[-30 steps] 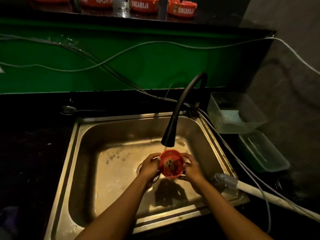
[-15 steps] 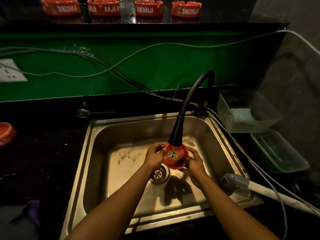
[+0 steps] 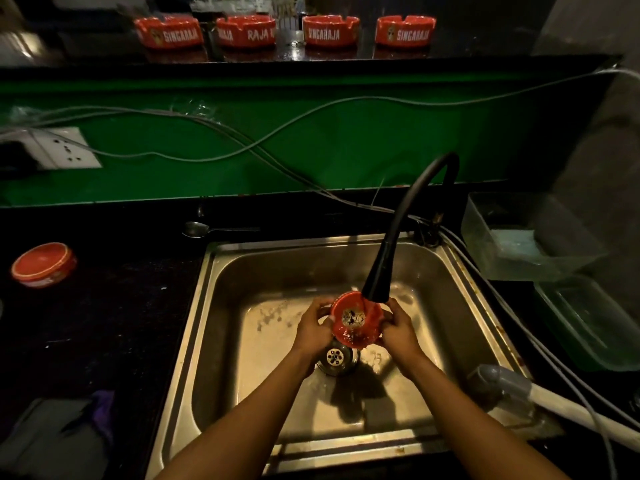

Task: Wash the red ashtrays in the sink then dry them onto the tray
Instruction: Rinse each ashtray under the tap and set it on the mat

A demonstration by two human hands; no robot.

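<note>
A red ashtray (image 3: 355, 320) is held over the steel sink (image 3: 221, 341), tilted so its hollow faces the camera, right under the mouth of the black tap (image 3: 398, 244); water runs over it and there is a pale mark with dark specks on its floor; it hangs just above the drain (image 3: 336, 356), not touching the basin. The left hand (image 3: 313, 329) grips the ashtray's left edge with curled fingers; the right hand (image 3: 398, 332) grips the right edge the same way; the two hands face each other with the ashtray between them.

Behind the sink, on a dark shelf above the green wall (image 3: 311, 143), four more red ashtrays stand in a row: one (image 3: 169, 32) farthest left, a second (image 3: 246, 31), a third (image 3: 330, 30) and a fourth (image 3: 406, 31) farthest right, all upright and apart from one another. Left of the sink, on the black counter (image 3: 104, 323), another red ashtray (image 3: 43, 265) lies upside down; a spoon (image 3: 214, 229) lies just behind the sink's back-left corner. Grey cables (image 3: 242, 147) trail across the wall behind the sink, near a white socket (image 3: 60, 148) at the left. Right of the sink sit two clear plastic tubs, one (image 3: 519, 237) behind and one (image 3: 588, 323) nearer; a white hose (image 3: 554, 407) lies across the sink's front-right corner. A grey and purple cloth (image 3: 69, 431) lies at the near left of the sink.
</note>
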